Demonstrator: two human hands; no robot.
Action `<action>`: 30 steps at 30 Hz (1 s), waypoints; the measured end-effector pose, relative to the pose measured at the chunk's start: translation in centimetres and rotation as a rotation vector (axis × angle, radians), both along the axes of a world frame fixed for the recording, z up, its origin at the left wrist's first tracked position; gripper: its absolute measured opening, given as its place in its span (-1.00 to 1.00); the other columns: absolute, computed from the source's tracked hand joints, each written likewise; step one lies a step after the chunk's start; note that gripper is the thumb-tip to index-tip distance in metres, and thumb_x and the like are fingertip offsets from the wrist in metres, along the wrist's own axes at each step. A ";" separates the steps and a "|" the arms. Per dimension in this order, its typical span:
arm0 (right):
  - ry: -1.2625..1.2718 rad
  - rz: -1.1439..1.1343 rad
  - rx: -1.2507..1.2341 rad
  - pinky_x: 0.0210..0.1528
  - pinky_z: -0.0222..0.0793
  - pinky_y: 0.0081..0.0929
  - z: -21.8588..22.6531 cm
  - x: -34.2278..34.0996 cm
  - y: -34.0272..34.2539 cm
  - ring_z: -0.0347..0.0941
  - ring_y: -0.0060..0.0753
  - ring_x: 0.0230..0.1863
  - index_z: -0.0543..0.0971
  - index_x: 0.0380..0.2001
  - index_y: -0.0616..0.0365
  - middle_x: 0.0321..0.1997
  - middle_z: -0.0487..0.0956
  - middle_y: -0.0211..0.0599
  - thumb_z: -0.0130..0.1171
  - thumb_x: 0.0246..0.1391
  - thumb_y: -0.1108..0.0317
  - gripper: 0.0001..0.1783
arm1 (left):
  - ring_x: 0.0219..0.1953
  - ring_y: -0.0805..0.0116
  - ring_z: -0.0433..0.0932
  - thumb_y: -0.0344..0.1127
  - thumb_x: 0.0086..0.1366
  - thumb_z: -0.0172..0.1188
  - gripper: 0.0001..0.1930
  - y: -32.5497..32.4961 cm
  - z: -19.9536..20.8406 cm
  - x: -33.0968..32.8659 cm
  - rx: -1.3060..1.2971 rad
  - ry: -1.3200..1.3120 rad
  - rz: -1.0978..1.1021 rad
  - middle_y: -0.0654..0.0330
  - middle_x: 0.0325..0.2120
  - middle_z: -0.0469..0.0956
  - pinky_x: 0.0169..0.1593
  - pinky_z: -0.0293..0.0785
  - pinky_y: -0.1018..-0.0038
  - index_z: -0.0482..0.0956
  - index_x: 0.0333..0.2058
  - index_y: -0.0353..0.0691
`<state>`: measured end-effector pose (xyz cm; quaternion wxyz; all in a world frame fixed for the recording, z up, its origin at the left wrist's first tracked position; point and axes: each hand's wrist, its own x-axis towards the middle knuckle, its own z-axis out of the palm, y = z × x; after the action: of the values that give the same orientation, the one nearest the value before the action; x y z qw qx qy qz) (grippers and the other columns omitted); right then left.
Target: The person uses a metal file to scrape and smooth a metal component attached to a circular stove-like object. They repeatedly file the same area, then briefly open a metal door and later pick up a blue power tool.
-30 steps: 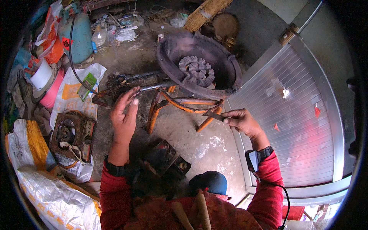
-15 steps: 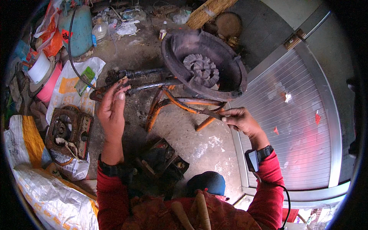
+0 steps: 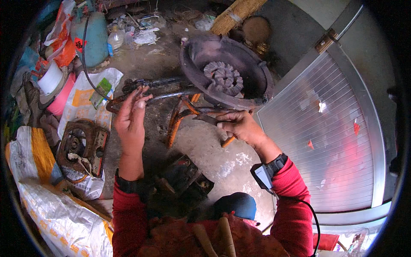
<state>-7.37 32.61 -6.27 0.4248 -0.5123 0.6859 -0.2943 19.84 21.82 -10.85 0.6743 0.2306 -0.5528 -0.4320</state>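
Note:
A big round cast-iron gas burner [image 3: 195, 79] stands tilted on a rusty orange tubular stand [image 3: 174, 124]. Two sooty pipes [image 3: 171, 92] run left from it towards a black hose [image 3: 85, 55]. My left hand [image 3: 132, 118] is at the outer end of the nearer pipe, its thumb and bent fingers closed around it; the exact grip is partly hidden. In my right hand [image 3: 242, 128], thumb and fingers pinch a dark flat strip [image 3: 206, 120] that points left across the stand's leg. I cannot make out what kind of piece it is.
A rusty stove part [image 3: 81, 147] lies on sacking at the left, near a white woven sack [image 3: 55, 205]. Behind are a blue-green gas cylinder [image 3: 92, 40] and a plastic bottle [image 3: 115, 38]. A metal-framed panel [image 3: 325, 137] stands at the right. Dark metal pieces [image 3: 184, 175] lie below the stand.
My right hand has moved left along the stand, with the dark strip still in its fingers. My left hand stays at the pipe. The whole view has shifted slightly.

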 end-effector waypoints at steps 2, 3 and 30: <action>0.078 -0.052 0.009 -0.59 0.23 -0.63 0.3 -0.6 1.0 0.34 -0.68 -0.61 0.61 -0.15 0.17 -0.57 0.51 -0.47 0.30 -0.02 0.28 -0.66 | -0.08 0.26 0.52 -0.45 0.32 0.01 -0.66 0.1 0.3 0.9 -0.018 -0.006 0.003 -0.01 -0.06 0.50 0.03 0.40 0.37 0.38 0.04 -0.45; 0.071 -0.067 0.007 -0.62 0.17 -0.67 0.7 -1.2 2.0 0.31 -0.70 -0.63 0.61 -0.15 0.17 -0.61 0.47 -0.51 0.29 0.00 0.29 -0.68 | -0.08 0.27 0.52 -0.45 0.32 0.01 -0.66 0.2 0.4 1.6 -0.021 -0.025 0.016 -0.01 -0.06 0.50 0.03 0.40 0.38 0.38 0.04 -0.44; -0.136 -0.201 -0.034 -0.64 0.12 -0.71 -1.2 2.4 -1.0 0.25 -0.71 -0.62 0.59 -0.15 0.24 -0.57 0.46 -0.54 0.27 0.01 0.39 -0.70 | -0.09 0.35 0.52 -0.36 0.32 0.04 -0.64 -1.9 0.1 5.0 0.135 0.102 0.142 0.09 -0.05 0.51 -0.02 0.39 0.49 0.41 0.05 -0.37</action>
<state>-4.97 31.60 -7.48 0.4300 -0.4271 0.6981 -0.3812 24.81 19.87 -10.74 0.7133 0.2921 -0.4697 -0.4304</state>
